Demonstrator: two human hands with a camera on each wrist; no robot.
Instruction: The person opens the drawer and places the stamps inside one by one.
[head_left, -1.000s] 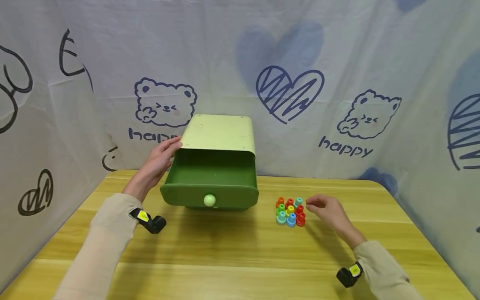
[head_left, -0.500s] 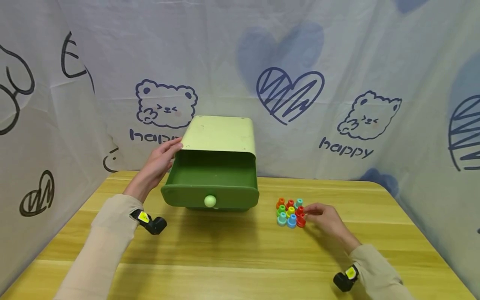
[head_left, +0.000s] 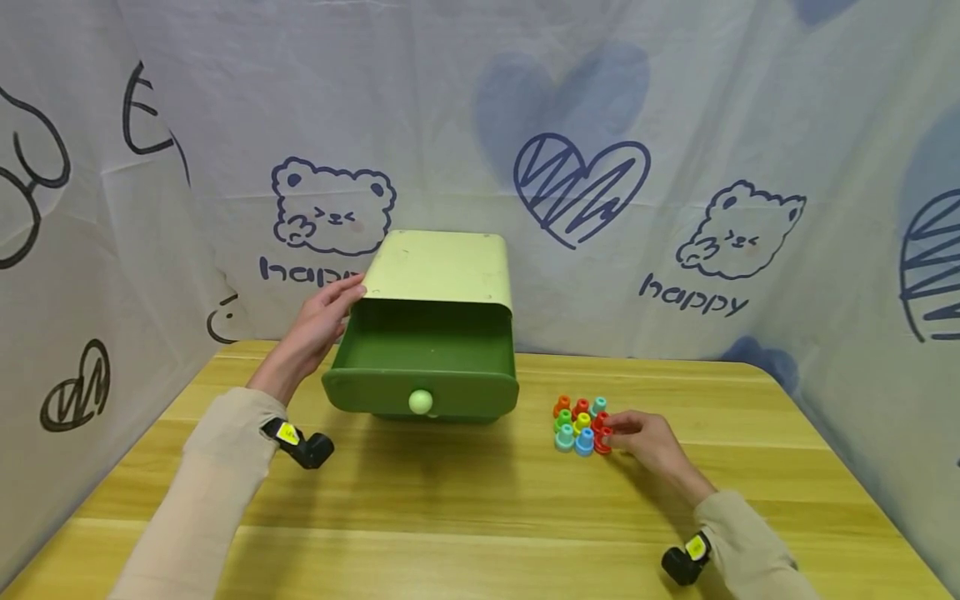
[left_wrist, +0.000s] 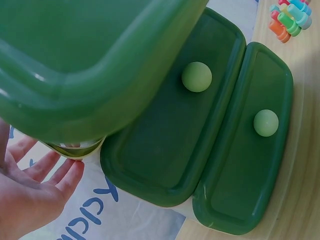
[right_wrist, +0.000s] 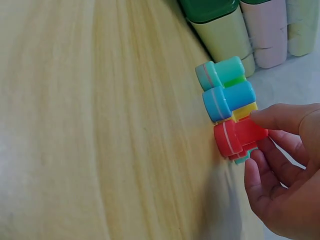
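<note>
A small drawer cabinet [head_left: 442,265] with a cream top stands left of the middle, its green top drawer [head_left: 420,392] pulled out. My left hand [head_left: 315,325] rests against the cabinet's upper left side; in the left wrist view its fingers [left_wrist: 65,177] lie straight along the edge. To the right, small plastic toy stamps [head_left: 583,423] in several colours stand upright in a tight block. My right hand [head_left: 648,442] is at the front right corner of the block. Its thumb and fingers pinch the narrow top of a red stamp [right_wrist: 229,138], whose wide base faces the table.
Two lower drawers [left_wrist: 175,145] with round pale knobs [left_wrist: 266,123] are closed under the pulled-out one. The wooden table [head_left: 465,517] runs in front of the cabinet and stamps. A printed cloth [head_left: 450,108] hangs close behind and at both sides.
My right hand has moved forward and left from beside the stamps, and its fingertips have come onto the front right red stamp. The left hand and cabinet stay in place.
</note>
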